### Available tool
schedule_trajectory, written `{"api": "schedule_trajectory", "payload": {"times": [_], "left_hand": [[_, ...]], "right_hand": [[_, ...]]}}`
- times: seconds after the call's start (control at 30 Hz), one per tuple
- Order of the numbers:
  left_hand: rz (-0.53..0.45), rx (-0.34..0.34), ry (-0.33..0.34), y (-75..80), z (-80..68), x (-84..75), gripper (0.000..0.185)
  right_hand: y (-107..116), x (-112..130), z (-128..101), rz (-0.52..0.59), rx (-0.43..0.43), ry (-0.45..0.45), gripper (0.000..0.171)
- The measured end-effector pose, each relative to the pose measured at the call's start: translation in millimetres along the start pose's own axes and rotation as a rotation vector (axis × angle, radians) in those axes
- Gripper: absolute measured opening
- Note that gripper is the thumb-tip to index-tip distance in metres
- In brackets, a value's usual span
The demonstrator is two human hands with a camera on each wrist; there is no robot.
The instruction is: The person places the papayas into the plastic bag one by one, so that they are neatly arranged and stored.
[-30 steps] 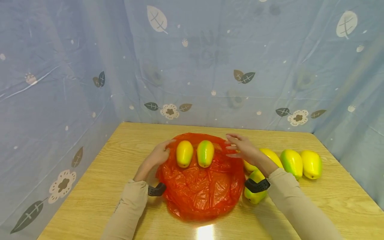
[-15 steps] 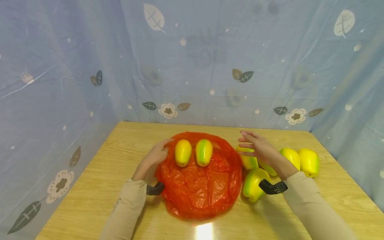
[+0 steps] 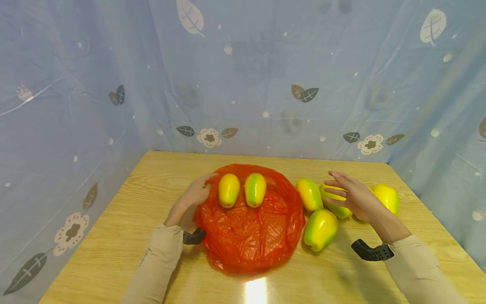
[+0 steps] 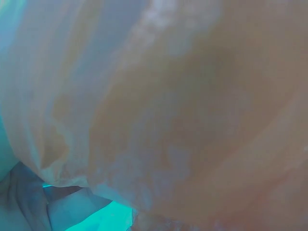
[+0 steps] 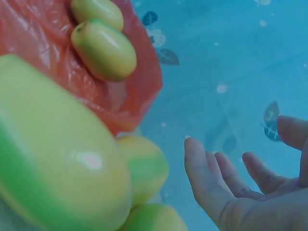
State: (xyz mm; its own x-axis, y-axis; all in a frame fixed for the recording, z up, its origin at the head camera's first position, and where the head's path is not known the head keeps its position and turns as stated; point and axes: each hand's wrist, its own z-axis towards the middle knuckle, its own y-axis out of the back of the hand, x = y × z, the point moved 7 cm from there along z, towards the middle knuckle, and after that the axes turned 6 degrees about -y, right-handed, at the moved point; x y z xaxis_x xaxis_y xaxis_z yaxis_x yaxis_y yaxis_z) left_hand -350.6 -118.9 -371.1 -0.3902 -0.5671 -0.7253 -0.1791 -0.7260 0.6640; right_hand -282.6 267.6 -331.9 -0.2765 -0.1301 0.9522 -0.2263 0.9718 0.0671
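Note:
A red plastic bag (image 3: 250, 242) lies spread in a round on the table. Two yellow-green mangoes (image 3: 255, 190) lie side by side in its far half. My left hand (image 3: 194, 193) grips the bag's left edge with curled fingers; the left wrist view is mostly filled by blurred, translucent film. Over the loose mangoes to the bag's right hovers my right hand (image 3: 355, 196), fingers spread and holding nothing. One loose mango (image 3: 320, 230) is nearest the front, and another mango (image 3: 309, 195) is close by the bag's right edge. Mangoes behind the right hand are partly hidden.
The wooden table (image 3: 114, 236) stretches to both sides of the bag. A blue patterned curtain (image 3: 262, 76) encloses its back and sides. Another mango (image 3: 386, 198) lies at the far right of the loose group.
My right hand has moved right, away from the bag's right edge to above the loose mangoes, uncovering more of them. The left hand has stayed at the bag's edge.

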Motion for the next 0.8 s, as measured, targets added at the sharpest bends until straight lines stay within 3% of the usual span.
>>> {"api": "schedule_trajectory", "payload": {"times": [0.33,0.8], "left_hand": [[0.008,-0.009,-0.011,2.2,0.4,1.6,0.047],[-0.001,-0.013,-0.044,0.3,1.2,-2.8,0.048]], "right_hand": [[19,-25,-25,-0.005,-0.028,-0.018,0.076],[28,-72,-43,-0.039,-0.045,-0.079,0.071]]}}
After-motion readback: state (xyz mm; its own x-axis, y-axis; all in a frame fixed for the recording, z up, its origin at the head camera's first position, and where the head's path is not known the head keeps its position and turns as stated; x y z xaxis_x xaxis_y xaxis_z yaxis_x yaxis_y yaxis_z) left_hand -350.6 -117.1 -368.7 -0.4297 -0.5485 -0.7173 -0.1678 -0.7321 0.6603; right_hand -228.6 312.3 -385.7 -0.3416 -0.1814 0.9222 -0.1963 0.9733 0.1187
